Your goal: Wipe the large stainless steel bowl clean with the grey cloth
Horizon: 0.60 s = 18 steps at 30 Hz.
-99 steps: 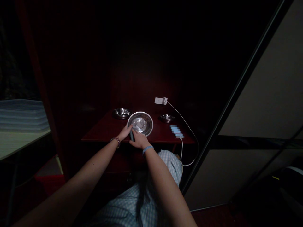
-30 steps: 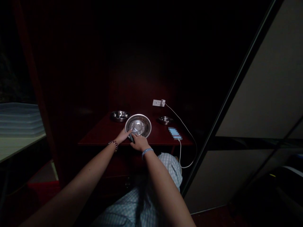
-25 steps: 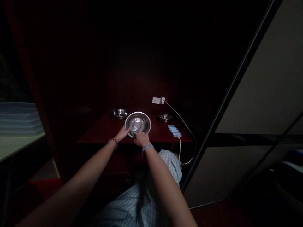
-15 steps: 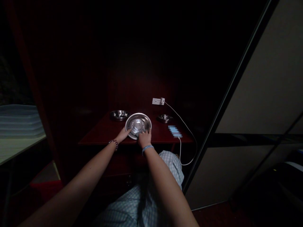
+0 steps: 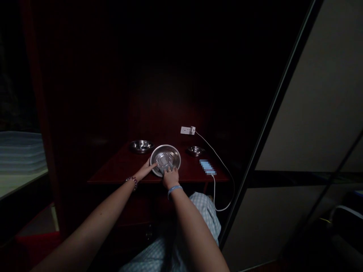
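Note:
A shiny metal bowl (image 5: 174,155) is tilted toward me at the front edge of the dark red shelf. My left hand (image 5: 144,170) grips its left rim, with the thumb laid over the inside. Inside the lower part of the bowl, my right hand (image 5: 171,178) presses a small grey cloth (image 5: 167,167) against the metal. Most of the cloth is hidden under the fingers. Behind, to the left, stands a second metal bowl (image 5: 141,146), and a smaller metal bowl (image 5: 195,151) stands to the right.
On the shelf (image 5: 113,172), a pixelated phone (image 5: 207,167) lies at the right with a white cable (image 5: 214,194) running to a charger in the wall socket (image 5: 187,130). Stacked clear plastic lids or trays (image 5: 21,153) stand at far left. A grey panel (image 5: 312,113) borders the right.
My right hand has shifted slightly within the bowl along with the cloth. The left hand keeps its grip on the rim. The whole view has tilted up a little.

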Each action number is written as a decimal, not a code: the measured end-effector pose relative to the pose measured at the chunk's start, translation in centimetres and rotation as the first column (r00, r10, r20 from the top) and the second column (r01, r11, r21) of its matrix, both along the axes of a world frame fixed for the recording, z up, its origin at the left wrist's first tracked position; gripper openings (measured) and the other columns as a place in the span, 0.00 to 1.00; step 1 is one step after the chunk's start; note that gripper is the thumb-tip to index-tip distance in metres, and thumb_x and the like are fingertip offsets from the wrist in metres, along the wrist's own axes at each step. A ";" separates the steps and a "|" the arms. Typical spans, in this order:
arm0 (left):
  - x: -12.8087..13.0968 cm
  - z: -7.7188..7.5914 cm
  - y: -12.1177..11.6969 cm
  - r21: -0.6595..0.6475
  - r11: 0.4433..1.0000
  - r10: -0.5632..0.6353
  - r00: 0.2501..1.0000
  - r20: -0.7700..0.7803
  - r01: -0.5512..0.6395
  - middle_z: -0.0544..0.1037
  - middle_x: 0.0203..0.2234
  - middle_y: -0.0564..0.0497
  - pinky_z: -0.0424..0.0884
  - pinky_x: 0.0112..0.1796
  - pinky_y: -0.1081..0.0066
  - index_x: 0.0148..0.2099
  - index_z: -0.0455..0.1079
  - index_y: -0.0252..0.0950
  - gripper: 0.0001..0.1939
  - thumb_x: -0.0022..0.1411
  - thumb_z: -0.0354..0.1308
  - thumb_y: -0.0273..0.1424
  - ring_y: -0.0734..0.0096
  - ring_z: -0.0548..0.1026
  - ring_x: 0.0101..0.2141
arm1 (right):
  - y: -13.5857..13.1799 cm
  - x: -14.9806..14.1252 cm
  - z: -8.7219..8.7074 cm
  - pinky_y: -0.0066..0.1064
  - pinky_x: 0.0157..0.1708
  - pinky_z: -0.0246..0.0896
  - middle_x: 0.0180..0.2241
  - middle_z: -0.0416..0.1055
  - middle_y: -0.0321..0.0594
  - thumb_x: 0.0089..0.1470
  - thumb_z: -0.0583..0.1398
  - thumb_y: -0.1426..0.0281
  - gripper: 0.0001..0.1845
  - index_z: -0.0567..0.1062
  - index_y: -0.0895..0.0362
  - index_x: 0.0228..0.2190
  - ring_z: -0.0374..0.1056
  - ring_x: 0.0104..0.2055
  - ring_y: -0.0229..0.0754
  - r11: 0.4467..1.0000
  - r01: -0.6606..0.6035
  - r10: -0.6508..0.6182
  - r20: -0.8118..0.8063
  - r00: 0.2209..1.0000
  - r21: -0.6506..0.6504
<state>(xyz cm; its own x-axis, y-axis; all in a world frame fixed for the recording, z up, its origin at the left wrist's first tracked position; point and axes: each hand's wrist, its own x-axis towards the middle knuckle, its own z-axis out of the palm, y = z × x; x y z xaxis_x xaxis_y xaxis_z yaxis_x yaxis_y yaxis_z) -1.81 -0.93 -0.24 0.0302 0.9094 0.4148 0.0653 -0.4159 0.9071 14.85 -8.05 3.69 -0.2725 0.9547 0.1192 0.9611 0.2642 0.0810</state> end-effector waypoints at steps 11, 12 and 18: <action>0.0 0.5 -0.7 -0.081 0.995 -0.061 0.996 -0.072 0.055 0.81 0.51 0.38 0.66 0.60 0.53 0.55 0.74 0.31 0.35 0.49 0.69 0.46 0.46 0.75 0.57 | -1.1 -1.2 1.4 0.44 0.63 0.58 0.69 0.56 0.57 0.61 0.55 0.68 0.38 0.53 0.63 0.70 0.60 0.67 0.54 0.977 -0.188 0.167 -0.177 0.970 -0.105; -0.1 0.6 -0.7 -0.105 0.993 -0.056 0.997 -0.059 0.050 0.83 0.47 0.39 0.68 0.59 0.53 0.53 0.75 0.31 0.34 0.49 0.69 0.47 0.46 0.76 0.55 | -1.1 -1.3 1.4 0.44 0.64 0.57 0.69 0.54 0.55 0.61 0.55 0.69 0.39 0.51 0.63 0.70 0.60 0.67 0.53 0.967 -0.226 0.200 -0.200 0.959 -0.117; -0.1 0.9 -0.6 -0.195 0.978 0.081 0.997 0.009 -0.077 0.85 0.39 0.41 0.71 0.56 0.54 0.43 0.78 0.31 0.23 0.51 0.67 0.43 0.45 0.78 0.52 | -1.3 -1.0 1.6 0.44 0.68 0.50 0.72 0.49 0.50 0.61 0.54 0.68 0.40 0.48 0.57 0.71 0.55 0.70 0.50 0.944 -0.299 0.268 -0.200 0.942 -0.142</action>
